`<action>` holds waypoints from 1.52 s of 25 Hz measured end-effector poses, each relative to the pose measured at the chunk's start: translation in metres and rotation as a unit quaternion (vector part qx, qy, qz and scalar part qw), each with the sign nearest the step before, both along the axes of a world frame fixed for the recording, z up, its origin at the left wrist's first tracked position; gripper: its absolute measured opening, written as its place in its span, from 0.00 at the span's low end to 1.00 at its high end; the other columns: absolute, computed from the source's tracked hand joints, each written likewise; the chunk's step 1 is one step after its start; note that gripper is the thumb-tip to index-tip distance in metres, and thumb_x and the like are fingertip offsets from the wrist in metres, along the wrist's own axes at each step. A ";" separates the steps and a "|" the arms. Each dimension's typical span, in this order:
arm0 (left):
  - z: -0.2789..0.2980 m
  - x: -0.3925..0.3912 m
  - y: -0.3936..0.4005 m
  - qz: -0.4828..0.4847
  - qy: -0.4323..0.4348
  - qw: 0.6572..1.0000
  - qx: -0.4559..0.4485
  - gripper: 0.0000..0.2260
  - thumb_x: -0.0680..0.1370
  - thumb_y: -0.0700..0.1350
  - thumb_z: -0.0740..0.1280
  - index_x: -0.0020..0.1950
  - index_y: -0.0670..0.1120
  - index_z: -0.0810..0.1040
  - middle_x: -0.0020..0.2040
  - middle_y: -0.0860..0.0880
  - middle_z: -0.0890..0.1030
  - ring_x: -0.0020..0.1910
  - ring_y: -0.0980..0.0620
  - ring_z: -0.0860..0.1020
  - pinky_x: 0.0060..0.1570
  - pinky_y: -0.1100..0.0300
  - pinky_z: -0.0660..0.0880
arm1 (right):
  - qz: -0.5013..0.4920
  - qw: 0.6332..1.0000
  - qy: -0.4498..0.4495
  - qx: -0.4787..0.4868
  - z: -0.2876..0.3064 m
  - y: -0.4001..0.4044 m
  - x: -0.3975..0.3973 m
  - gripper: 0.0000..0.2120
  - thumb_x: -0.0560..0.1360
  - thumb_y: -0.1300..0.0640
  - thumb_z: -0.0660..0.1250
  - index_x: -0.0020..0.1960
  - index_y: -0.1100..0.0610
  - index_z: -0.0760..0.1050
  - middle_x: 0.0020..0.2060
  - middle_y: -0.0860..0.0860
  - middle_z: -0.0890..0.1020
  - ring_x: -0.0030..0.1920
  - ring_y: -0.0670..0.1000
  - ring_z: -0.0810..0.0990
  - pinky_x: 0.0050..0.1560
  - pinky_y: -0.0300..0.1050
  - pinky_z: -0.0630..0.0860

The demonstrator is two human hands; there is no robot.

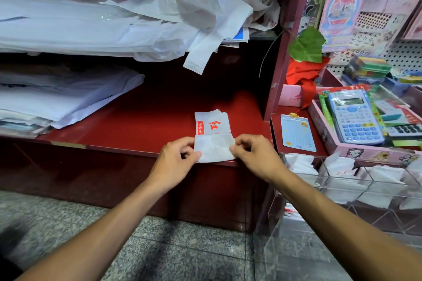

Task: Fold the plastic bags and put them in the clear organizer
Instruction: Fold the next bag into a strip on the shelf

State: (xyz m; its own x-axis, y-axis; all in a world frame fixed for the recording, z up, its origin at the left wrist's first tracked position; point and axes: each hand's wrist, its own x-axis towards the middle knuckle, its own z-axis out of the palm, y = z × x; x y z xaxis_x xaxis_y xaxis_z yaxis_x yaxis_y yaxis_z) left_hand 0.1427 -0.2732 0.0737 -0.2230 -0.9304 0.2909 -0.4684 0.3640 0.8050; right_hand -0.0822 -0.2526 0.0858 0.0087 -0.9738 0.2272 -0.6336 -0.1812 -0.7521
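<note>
Single head view, wide-angle, looks forward and down from above, close over the red surface front edge; both forearms enter from the bottom of frame.

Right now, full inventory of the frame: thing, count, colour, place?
folded bag: one, white with red print, front edge of the red shelf
loose bags: a pile, white, upper shelf
paper stacks: several, white, left
clear organizer: one, transparent, lower right, folded white bags inside
calculator: one, blue, pink tray on the right
leaf: one, green, by the post
left hand: fingers pinch the bag's left edge
right hand: fingers pinch its right edge
</note>
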 end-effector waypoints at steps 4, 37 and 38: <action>0.000 -0.009 0.003 0.055 -0.053 0.997 -0.031 0.20 0.75 0.44 0.72 0.65 0.54 0.73 0.39 0.53 0.81 0.40 0.54 0.77 0.43 0.68 0.70 | -0.047 0.998 -0.021 0.035 0.000 -0.005 0.007 0.12 0.74 0.57 0.70 0.34 0.59 0.74 0.25 0.48 0.69 0.28 0.46 0.63 0.33 0.43 0.64; -0.002 -0.024 -0.004 0.055 -0.029 0.998 0.021 0.13 0.74 0.44 0.72 0.55 0.57 0.77 0.31 0.56 0.81 0.32 0.58 0.76 0.52 0.54 0.74 | -0.070 0.995 0.052 0.051 0.007 -0.008 -0.005 0.17 0.72 0.58 0.71 0.59 0.50 0.71 0.38 0.48 0.81 0.38 0.49 0.78 0.38 0.43 0.70; -0.002 -0.025 -0.005 0.063 -0.049 0.997 0.016 0.10 0.73 0.44 0.73 0.51 0.57 0.79 0.31 0.57 0.80 0.32 0.60 0.75 0.52 0.51 0.75 | -0.072 0.992 0.095 0.035 0.007 -0.007 -0.005 0.17 0.72 0.58 0.70 0.60 0.51 0.72 0.43 0.49 0.80 0.42 0.51 0.78 0.42 0.44 0.72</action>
State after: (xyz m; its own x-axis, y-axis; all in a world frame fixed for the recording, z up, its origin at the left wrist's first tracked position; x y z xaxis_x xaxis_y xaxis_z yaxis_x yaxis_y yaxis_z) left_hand 0.1177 -0.2782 0.0719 -0.1298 -0.9612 0.2434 -0.5851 0.2724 0.7639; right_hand -0.0867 -0.2598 0.0928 -0.0957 -0.9814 0.1664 -0.7802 -0.0299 -0.6249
